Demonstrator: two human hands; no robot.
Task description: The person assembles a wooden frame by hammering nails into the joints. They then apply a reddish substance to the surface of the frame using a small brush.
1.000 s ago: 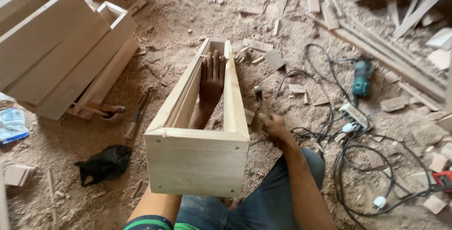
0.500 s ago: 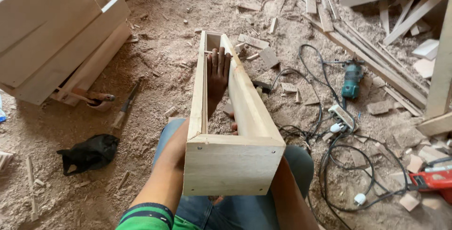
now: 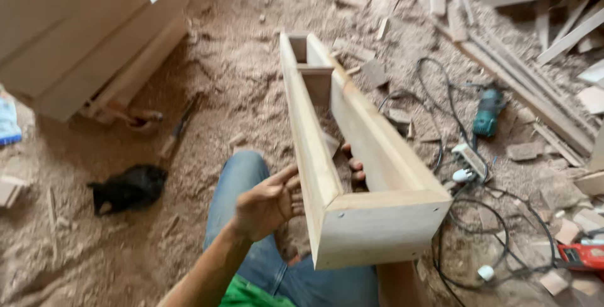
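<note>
Left hand (image 3: 269, 203) open-palmed against long wooden box frame (image 3: 352, 150); right hand fingers (image 3: 357, 170) gripping inside it.

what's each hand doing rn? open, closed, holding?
Left hand: open, palm against the outside of the long wooden frame.
Right hand: mostly hidden under the frame; only fingertips show, grip unclear.

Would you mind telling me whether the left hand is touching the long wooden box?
Touching: the head view shows the left hand with its open fingers pressed flat against the outer side of the long wooden box.
</note>
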